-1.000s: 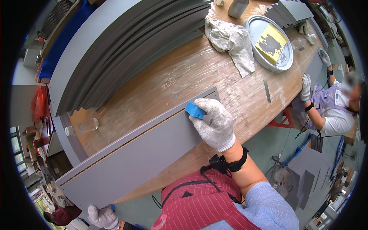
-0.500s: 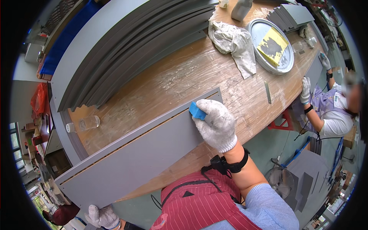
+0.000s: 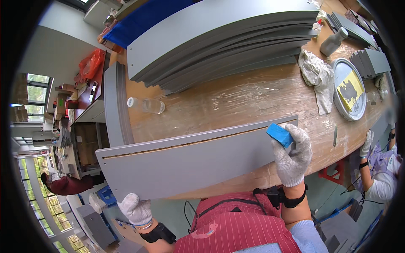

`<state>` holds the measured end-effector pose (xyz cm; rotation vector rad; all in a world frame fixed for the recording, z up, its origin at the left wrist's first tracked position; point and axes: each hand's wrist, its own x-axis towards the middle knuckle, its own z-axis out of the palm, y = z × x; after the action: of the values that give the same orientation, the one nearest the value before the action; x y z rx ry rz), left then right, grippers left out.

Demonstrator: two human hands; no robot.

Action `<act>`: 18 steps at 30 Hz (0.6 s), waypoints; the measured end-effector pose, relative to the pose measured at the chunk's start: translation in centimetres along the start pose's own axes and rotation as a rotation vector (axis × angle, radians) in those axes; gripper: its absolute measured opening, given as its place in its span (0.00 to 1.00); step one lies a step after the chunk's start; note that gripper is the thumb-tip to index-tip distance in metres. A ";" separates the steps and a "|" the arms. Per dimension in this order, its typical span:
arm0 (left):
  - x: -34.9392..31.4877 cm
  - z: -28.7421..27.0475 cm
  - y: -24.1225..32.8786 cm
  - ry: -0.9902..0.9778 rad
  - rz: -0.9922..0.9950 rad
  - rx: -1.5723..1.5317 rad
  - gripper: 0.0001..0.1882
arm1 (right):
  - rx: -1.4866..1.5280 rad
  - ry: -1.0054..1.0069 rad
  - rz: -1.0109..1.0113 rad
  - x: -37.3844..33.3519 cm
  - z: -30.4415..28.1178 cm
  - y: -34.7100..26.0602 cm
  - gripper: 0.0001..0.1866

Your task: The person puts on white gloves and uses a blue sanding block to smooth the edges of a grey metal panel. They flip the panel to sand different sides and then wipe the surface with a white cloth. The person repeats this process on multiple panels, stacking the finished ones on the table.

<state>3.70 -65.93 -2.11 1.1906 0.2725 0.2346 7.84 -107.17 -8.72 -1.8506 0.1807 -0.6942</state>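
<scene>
A long grey panel (image 3: 190,164) lies across the near side of the worktable, a narrow brown-edged groove running along its far edge. My right hand (image 3: 294,158), in a white knit glove, pinches a small blue block (image 3: 279,134) between thumb and fingers near the panel's right end. The block appears raised a little off the surface, with one face turned up. At the near left corner of the panel, my gloved left hand (image 3: 136,209) is closed on the edge; part of its grip is hidden.
Behind lies a stack of grey panels (image 3: 228,46); more stand along the left edge (image 3: 114,101). A clear bottle (image 3: 147,105) lies near them. Rightward are a white rag (image 3: 316,80), a round lid (image 3: 342,110) with a yellow sheet, and a thin metal strip (image 3: 335,135). A co-worker's gloved hand (image 3: 366,143) is at far right.
The view has swung left, so the table appears farther right. My right hand still holds the blue block, now turned with its broad face up. My left hand stays at the panel's corner.
</scene>
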 end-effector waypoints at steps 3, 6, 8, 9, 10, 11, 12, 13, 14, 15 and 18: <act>-0.9 1.4 -0.2 0.018 0.029 -0.052 0.37 | 0.103 -0.135 -0.100 0.6 2.2 -3.6 0.27; -1.9 3.6 0.1 0.058 -0.018 -0.073 0.40 | 0.134 -0.278 -0.283 1.6 4.8 -6.8 0.28; -2.3 3.6 -0.4 0.114 -0.008 -0.050 0.38 | 0.158 -0.323 -0.351 1.9 7.0 -8.5 0.28; -2.5 3.6 -0.6 0.142 -0.007 -0.039 0.38 | 0.154 -0.339 -0.376 2.0 7.8 -9.2 0.27; -2.8 3.8 -0.6 0.151 -0.018 -0.034 0.37 | 0.151 -0.360 -0.401 2.0 8.6 -9.8 0.27; -3.0 4.2 -0.4 0.158 -0.029 -0.028 0.37 | 0.156 -0.371 -0.409 1.8 9.3 -10.3 0.27; -3.2 4.3 -0.3 0.165 -0.041 -0.023 0.36 | 0.160 -0.382 -0.416 1.6 10.1 -10.8 0.26; -3.3 4.1 -0.3 0.150 -0.044 -0.020 0.36 | 0.166 -0.388 -0.422 1.4 10.6 -11.2 0.26; -3.5 3.9 -0.4 0.134 -0.046 -0.018 0.35 | 0.166 -0.380 -0.443 1.2 11.0 -11.5 0.26; -3.6 3.8 -0.4 0.118 -0.048 -0.014 0.35 | 0.172 -0.386 -0.464 1.2 11.4 -11.9 0.27; -3.8 3.1 -0.8 0.110 -0.016 0.109 0.36 | 0.164 -0.419 -0.517 0.9 12.7 -13.3 0.30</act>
<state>1.15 -70.16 -1.43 1.2851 0.3947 0.2745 12.75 -92.08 0.57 -1.8484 -0.6286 -0.6237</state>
